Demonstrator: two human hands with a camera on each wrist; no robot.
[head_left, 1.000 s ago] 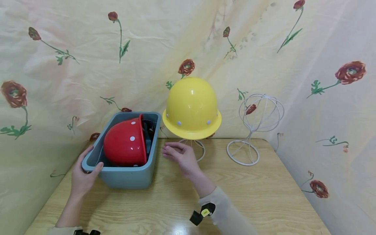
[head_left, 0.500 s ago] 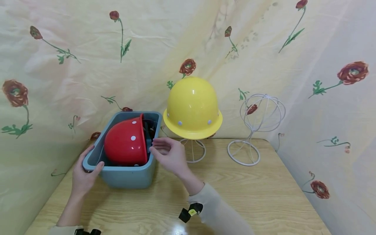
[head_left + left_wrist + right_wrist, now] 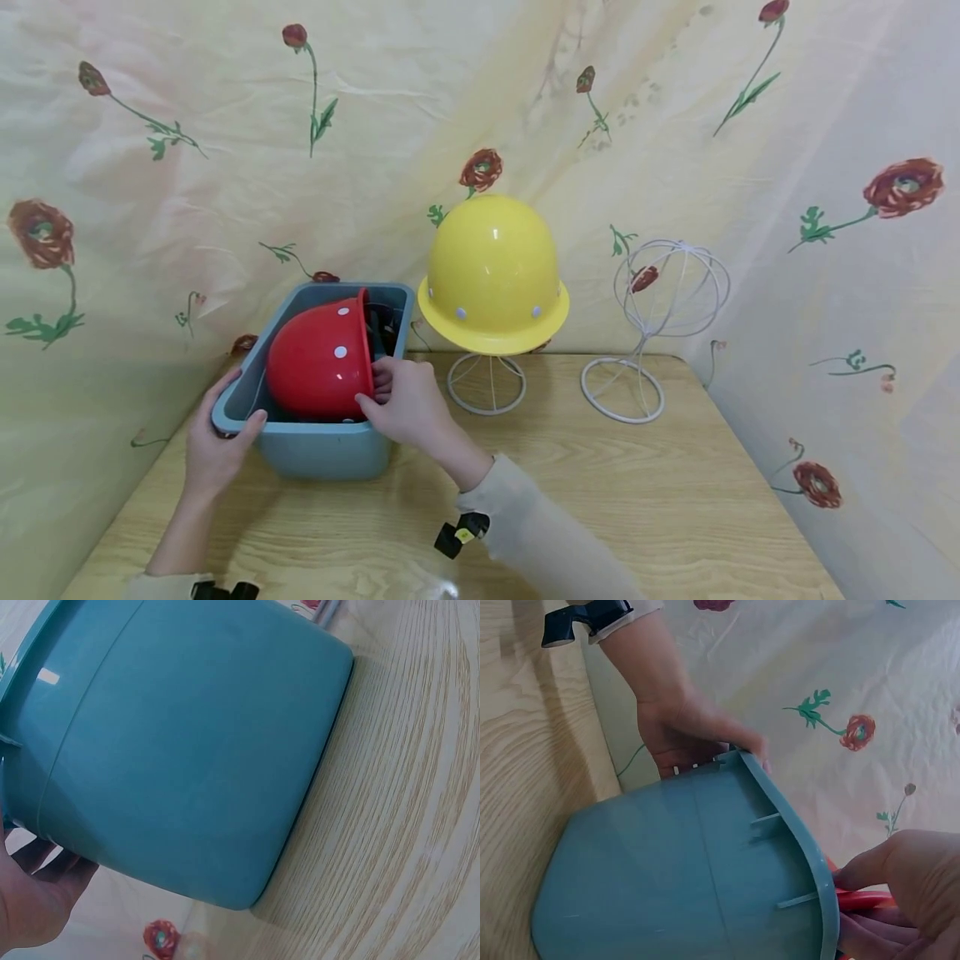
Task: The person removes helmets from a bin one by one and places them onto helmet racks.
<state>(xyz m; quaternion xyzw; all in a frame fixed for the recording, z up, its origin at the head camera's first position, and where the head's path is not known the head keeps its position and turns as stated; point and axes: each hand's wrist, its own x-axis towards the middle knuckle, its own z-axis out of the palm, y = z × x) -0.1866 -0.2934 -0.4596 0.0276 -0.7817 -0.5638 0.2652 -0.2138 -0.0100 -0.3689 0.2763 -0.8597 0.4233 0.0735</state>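
Observation:
A red hard hat lies on its side in a blue-grey plastic bin, its brim turned to the right. My right hand pinches that brim, thumb outside and fingers inside the hat; the right wrist view shows the red brim between thumb and fingers just past the bin's rim. At the bin's near left corner my left hand grips the rim, thumb on top and fingers down the outer wall. The left wrist view shows those fingers against the bin wall.
A yellow hard hat sits on a white wire stand right of the bin. Farther right stands a bare wire stand with a round cage top. Everything rests on a wooden table backed by flowered cloth.
My right hand has moved left from in front of the yellow hat's stand to the bin and taken hold of the red hard hat's brim. The left hand keeps its grip on the bin.

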